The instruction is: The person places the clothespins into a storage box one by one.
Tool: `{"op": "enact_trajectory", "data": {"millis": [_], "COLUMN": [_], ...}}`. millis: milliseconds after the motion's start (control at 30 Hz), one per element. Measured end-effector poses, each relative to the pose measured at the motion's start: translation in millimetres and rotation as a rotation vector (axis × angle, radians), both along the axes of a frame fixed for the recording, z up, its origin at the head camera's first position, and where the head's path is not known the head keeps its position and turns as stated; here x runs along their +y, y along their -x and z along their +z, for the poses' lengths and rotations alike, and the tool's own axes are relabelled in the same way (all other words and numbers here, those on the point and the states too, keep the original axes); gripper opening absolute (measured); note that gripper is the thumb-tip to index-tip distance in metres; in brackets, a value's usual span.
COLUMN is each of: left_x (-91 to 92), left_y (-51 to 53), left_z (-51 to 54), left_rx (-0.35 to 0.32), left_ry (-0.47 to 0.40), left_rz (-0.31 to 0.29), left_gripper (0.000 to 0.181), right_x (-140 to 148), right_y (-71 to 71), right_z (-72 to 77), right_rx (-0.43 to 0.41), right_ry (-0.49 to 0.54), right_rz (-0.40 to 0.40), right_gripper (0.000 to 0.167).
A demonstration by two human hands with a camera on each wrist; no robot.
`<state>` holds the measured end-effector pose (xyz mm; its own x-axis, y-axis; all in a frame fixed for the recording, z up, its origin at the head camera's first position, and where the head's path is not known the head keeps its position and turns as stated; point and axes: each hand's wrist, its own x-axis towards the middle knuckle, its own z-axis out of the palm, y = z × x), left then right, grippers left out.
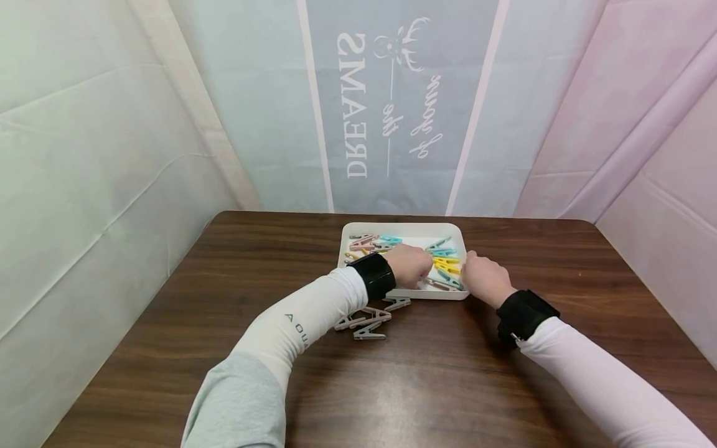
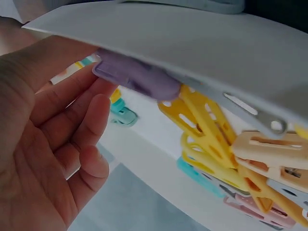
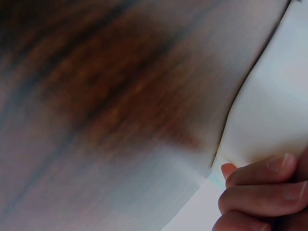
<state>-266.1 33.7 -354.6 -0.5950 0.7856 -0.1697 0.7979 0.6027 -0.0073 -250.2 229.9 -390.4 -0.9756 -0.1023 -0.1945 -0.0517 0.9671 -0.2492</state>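
Observation:
A white tray (image 1: 403,295) holding plastic clothespins stands near the back of the table. My left hand (image 1: 411,266) reaches down into it. In the left wrist view, the thumb and forefinger of that hand (image 2: 53,130) pinch a purple clothespin (image 2: 137,79) close to the tray wall; the thumb tip is hidden behind the wall. The other fingers are loosely bent. At the tray's right side, my right hand (image 1: 486,278) grips the rim. The right wrist view shows its curled fingers (image 3: 262,199) against the white wall, with the thumb mostly out of sight.
Several greyish clothespins (image 1: 370,323) lie on the brown wooden table (image 1: 426,386) in front of the tray, partly beneath the left forearm. Yellow clothespins (image 1: 446,264) and teal ones lie at the tray's right side, pink ones (image 1: 364,242) at its left. Fabric curtains (image 1: 269,112) surround the table.

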Motion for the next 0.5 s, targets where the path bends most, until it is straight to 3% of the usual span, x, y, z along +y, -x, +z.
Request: {"op": "enact_trajectory", "data": {"millis": [500], "left_x": [0.4], "left_y": [5.2], "left_z": [-7.5], "left_rx": [-0.020], "left_ry": [0.051], "left_rz": [0.041], "left_gripper": [0.039], "right_x": [-0.8], "right_y": [-1.1], "right_z": [0.3], "right_rx": [0.012], "right_ry": [0.004], "right_rz": [-0.007], "right_gripper": [0.033]}}
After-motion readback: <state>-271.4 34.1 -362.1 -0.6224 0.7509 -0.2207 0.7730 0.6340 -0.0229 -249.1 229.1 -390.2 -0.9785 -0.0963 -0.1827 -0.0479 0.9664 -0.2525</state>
